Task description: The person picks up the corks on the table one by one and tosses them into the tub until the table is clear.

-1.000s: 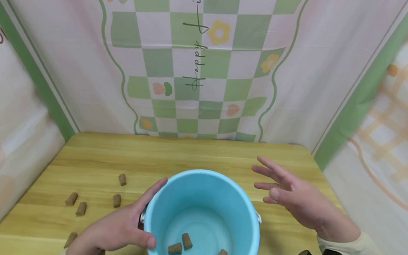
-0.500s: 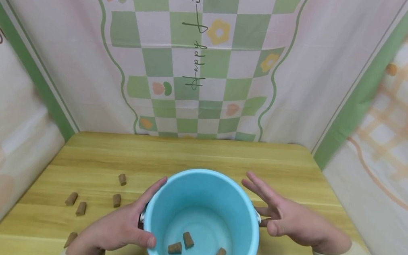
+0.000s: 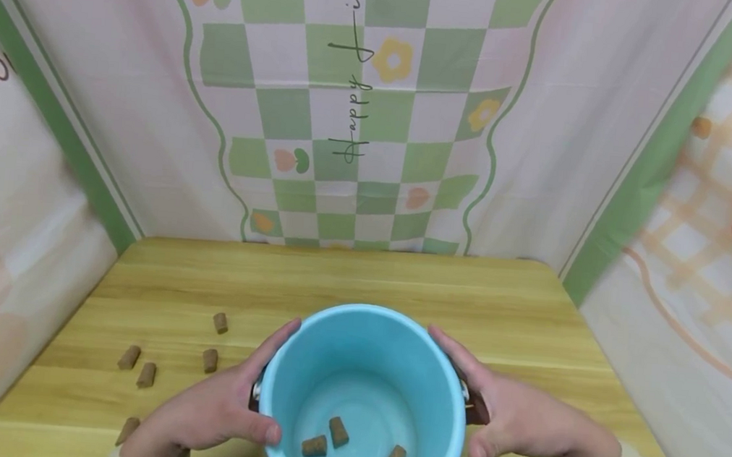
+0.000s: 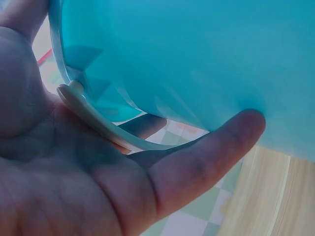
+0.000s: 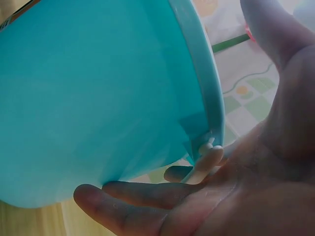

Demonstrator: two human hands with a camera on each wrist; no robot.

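A light blue bucket (image 3: 362,344) stands at the near middle of the table, its near side cut off by the head view's bottom edge. Several brown corks (image 3: 314,446) lie on its floor. My left hand (image 3: 210,403) holds the bucket's left side, thumb at the rim and fingers along the outer wall. In the left wrist view the pale handle (image 4: 106,125) passes by the palm. On the right side my right hand (image 3: 516,416) has its fingers against the outer wall; its thumb is apart from the rim. The handle's end (image 5: 206,160) shows beside those fingers.
Several loose corks (image 3: 146,375) lie on the wooden table (image 3: 349,274) left of the bucket, one close to my left forearm. A patterned cloth (image 3: 389,114) hangs behind the table, with more cloth at both sides.
My right hand has come in from the right and lower down, its fingers now at the bucket's wall. The left hand and the bucket have stayed in place.
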